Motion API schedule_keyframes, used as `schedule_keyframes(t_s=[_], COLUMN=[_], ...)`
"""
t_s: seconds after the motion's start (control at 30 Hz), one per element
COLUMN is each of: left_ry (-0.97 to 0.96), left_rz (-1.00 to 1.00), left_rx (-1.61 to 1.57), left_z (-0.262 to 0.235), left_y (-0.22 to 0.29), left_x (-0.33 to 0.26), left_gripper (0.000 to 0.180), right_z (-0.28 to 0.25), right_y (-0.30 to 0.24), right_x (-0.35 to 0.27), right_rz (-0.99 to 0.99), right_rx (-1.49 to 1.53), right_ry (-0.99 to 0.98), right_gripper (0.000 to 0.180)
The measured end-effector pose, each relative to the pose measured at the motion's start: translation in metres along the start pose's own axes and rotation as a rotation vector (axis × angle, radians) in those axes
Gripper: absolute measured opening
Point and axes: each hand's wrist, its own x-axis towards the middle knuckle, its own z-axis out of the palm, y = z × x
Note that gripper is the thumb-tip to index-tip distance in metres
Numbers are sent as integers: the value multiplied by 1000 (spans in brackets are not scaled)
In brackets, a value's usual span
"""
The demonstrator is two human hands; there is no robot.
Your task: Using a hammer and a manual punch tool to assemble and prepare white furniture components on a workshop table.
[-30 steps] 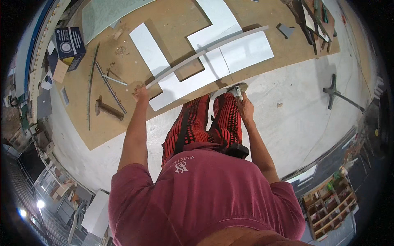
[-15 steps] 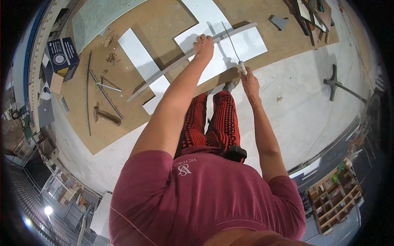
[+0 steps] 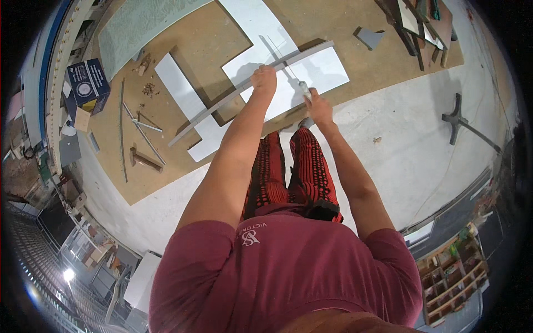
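A long grey strip (image 3: 305, 54) lies slantwise across white panel pieces (image 3: 321, 72) on a brown board. My left hand (image 3: 264, 79) is closed around the strip near its middle and presses it down. In my right hand (image 3: 319, 106) is the pale handle of a tool with a long, thin blade, like a narrow saw (image 3: 303, 87). Its blade crosses the strip just right of my left hand. The blade's far part is thin and hard to make out against the white panel.
The brown board (image 3: 222, 28) lies on the pale floor. On its left are a hammer (image 3: 145, 160), thin metal strips (image 3: 123, 133) and a blue box (image 3: 89, 83). A grey offcut (image 3: 370, 38) lies to the right, and a black T-shaped stand (image 3: 456, 119) on the floor.
My right hand has moved forward and left with the tool, its blade reaching further past the strip. My left hand still holds the strip. The whole view has shifted slightly.
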Motion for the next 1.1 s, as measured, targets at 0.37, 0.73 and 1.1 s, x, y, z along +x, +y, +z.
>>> schedule_keyframes(t_s=[0.37, 0.73, 1.1], left_ry=[43, -8, 22], left_rz=[-59, -73, -89], left_rx=[49, 19, 11], left_z=[1, 3, 13], left_y=[-1, -3, -9], left_x=[-7, -6, 5], left_gripper=[15, 15, 15], right_z=[9, 6, 8], right_y=[19, 14, 19], right_x=[-38, -52, -48], right_rz=[35, 45, 60], right_rx=[57, 107, 25], right_ry=[-101, -115, -119], right_gripper=[34, 30, 26])
